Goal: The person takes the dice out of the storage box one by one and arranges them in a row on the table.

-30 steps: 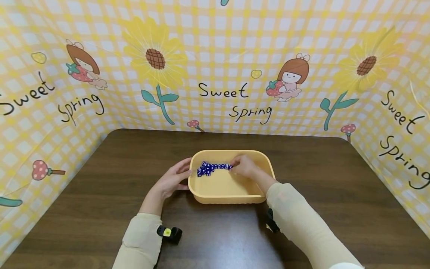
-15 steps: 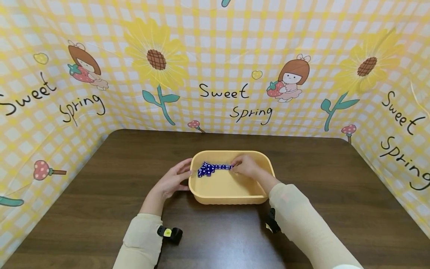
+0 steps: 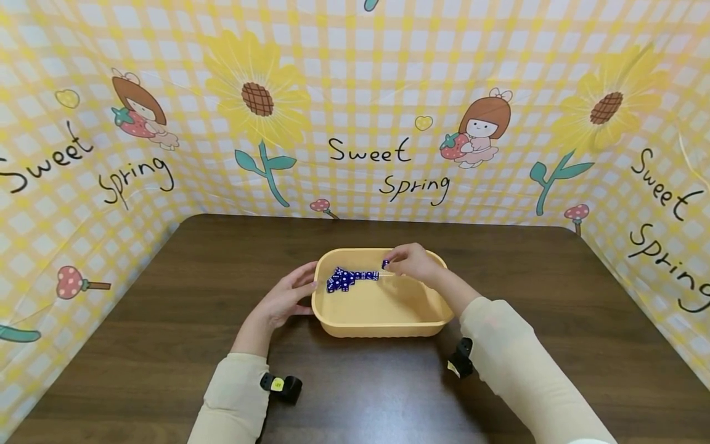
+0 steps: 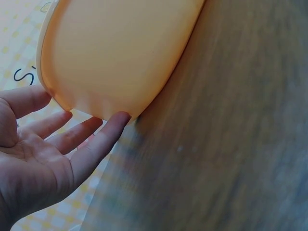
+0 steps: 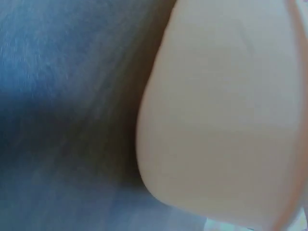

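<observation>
A yellow plastic basin (image 3: 383, 330) stands on the table, with a cluster of blue dice (image 3: 339, 281) with white dots inside at its left end. From that cluster a short row of dice (image 3: 368, 275) runs to the right. Over the basin's far part, my right hand (image 3: 416, 264) pinches one blue die (image 3: 385, 264) between its fingertips. My left hand (image 3: 284, 300) touches the basin's left end. In the left wrist view its extended fingers (image 4: 98, 149) lie along the basin's outer wall. The right wrist view shows the basin's outside (image 5: 216, 110), with the right hand out of sight.
The dark wooden table (image 3: 166, 345) surrounds the basin. A yellow checked cloth (image 3: 355, 92) with flowers and lettering stands up behind and at both sides. A black wrist camera (image 3: 281, 386) sits on the left sleeve, another camera (image 3: 461, 359) on the right.
My right hand has lifted one die off the right end of the row and moved slightly up and right with it. The left hand and the basin stay as they were.
</observation>
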`<control>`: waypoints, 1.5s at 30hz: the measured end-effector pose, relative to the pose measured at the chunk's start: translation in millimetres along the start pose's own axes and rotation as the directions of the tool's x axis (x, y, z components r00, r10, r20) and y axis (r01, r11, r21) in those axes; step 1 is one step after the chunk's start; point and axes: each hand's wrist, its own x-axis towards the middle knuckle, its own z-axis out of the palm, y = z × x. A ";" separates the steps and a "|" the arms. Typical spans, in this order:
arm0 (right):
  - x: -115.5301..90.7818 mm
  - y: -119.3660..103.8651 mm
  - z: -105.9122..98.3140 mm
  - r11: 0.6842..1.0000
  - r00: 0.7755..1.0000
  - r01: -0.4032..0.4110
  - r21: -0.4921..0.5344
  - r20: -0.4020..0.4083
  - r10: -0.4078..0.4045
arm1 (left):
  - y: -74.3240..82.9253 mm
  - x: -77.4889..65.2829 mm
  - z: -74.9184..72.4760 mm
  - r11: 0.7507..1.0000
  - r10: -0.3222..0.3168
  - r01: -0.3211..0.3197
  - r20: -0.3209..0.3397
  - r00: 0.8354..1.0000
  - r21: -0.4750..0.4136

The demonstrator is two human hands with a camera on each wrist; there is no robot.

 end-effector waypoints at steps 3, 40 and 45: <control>-1.4 -0.8 -6.4 1.000 1.000 -0.005 -0.008 -0.023 0.005 | 0.2 -0.3 0.4 1.000 -0.002 0.002 0.002 1.000 0.005; -80.1 39.2 -99.1 0.999 0.970 -0.030 0.018 -0.240 0.033 | -0.3 0.6 1.7 1.000 -0.003 0.003 0.000 1.000 0.002; -80.9 56.2 -92.9 0.998 0.975 -0.032 0.049 -0.219 0.042 | 0.2 -0.7 0.2 1.000 -0.011 0.011 -0.006 1.000 -0.010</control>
